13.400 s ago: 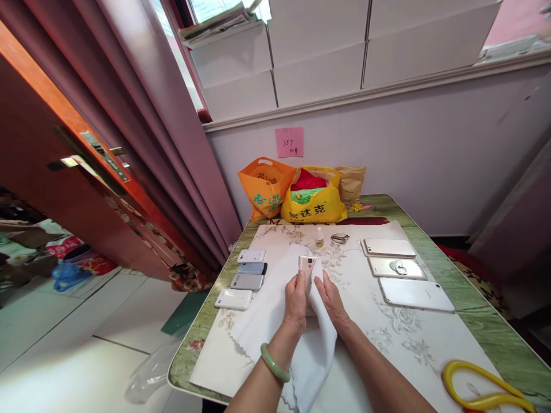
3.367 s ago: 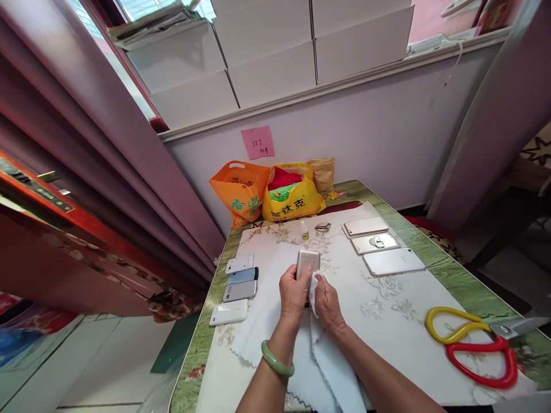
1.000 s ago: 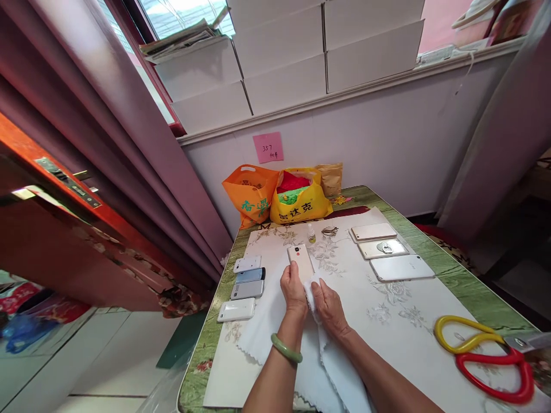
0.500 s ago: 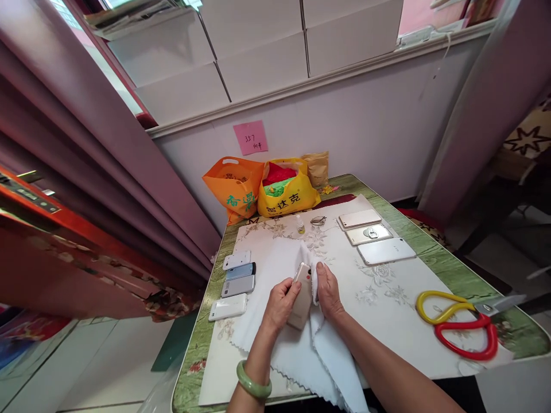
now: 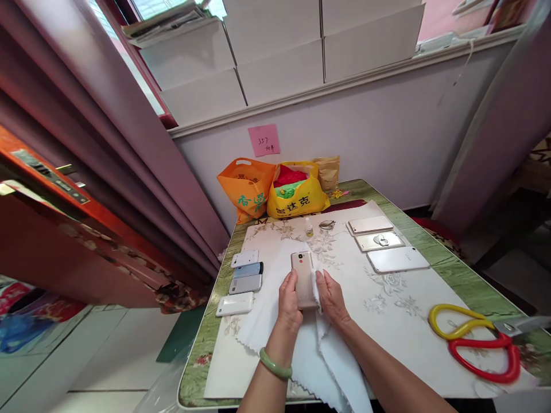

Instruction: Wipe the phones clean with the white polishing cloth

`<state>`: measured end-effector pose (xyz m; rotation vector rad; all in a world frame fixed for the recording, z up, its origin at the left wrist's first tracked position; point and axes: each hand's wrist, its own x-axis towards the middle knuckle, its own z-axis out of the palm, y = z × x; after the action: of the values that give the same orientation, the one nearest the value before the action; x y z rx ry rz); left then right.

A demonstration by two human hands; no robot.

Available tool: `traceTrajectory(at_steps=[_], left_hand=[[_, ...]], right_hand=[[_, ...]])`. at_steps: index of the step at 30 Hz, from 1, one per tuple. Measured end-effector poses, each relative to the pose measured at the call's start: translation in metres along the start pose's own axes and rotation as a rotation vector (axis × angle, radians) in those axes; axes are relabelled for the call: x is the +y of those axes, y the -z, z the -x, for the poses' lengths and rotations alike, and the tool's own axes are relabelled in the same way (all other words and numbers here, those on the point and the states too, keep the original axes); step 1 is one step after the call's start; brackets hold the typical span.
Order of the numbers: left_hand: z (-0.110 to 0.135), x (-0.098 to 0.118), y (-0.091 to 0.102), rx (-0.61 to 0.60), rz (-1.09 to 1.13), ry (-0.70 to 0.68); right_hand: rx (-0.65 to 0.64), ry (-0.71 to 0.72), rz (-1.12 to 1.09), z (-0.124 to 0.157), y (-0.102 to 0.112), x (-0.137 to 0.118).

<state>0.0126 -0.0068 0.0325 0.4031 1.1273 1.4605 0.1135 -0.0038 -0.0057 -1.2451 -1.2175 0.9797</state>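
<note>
A gold smartphone (image 5: 305, 284) is held upright with its back towards me, over the table. My left hand (image 5: 289, 298), with a green bangle (image 5: 275, 363) on the wrist, grips its left edge. On the other side, my right hand (image 5: 331, 297) is closed on a fold of white cloth (image 5: 297, 364) against the phone's right edge. The cloth spreads under the phone and hangs towards me over the table's front edge. Both thumbs face up; the fingers behind the phone are hidden.
Several phones lie at the left, including a white one (image 5: 235, 304); more, including a silver phone (image 5: 398, 260), lie at the right. Large scissors (image 5: 482, 338) lie at the right edge. A small bottle (image 5: 309, 227), glasses (image 5: 327, 225), an orange bag (image 5: 247, 186) and a yellow bag (image 5: 297, 201) stand farther back.
The phone has turned from tilted to upright, so more of its back shows. My right hand has lowered the cloth from its upper edge to its side. The whole view has shifted slightly.
</note>
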Motion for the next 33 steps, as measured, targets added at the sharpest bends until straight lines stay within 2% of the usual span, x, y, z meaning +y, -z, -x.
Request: traceTrajectory(at_steps=[2, 5, 8, 11, 13, 16, 19, 23, 25, 28, 33], left_hand=[[-0.006, -0.003, 0.004, 0.003, 0.148, 0.086], [-0.01, -0.006, 0.012, -0.127, 0.271, 0.232], [-0.009, -0.004, 0.017, -0.221, 0.299, 0.259], [-0.006, -0.001, 0.02, -0.242, 0.312, 0.285], [-0.005, 0.001, 0.022, -0.218, 0.316, 0.316], [-0.003, 0.003, 0.022, -0.188, 0.332, 0.349], [-0.002, 0.002, 0.023, -0.177, 0.337, 0.367], [-0.002, -0.003, 0.025, -0.083, 0.379, 0.334], [-0.002, -0.006, 0.027, -0.071, 0.388, 0.317], [-0.004, -0.009, 0.03, -0.12, 0.368, 0.274], [-0.008, -0.017, 0.035, -0.109, 0.365, 0.221]], right_hand=[[0.08, -0.031, -0.058, -0.001, 0.001, -0.001], [0.208, -0.109, -0.191, -0.003, 0.004, -0.005], [0.311, -0.243, -0.338, -0.006, 0.009, -0.014], [0.284, -0.32, -0.391, -0.006, 0.018, -0.028], [0.13, -0.228, -0.292, -0.004, 0.024, -0.036], [-0.127, 0.11, 0.02, 0.001, 0.03, -0.043], [-0.169, 0.404, 0.291, 0.006, 0.026, -0.041], [-0.241, 0.656, 0.533, 0.009, 0.01, -0.032], [-0.309, 0.726, 0.663, 0.009, 0.002, -0.03], [-0.404, 0.748, 0.814, 0.012, -0.002, -0.03], [-0.576, 0.832, 0.854, 0.029, 0.008, -0.029]])
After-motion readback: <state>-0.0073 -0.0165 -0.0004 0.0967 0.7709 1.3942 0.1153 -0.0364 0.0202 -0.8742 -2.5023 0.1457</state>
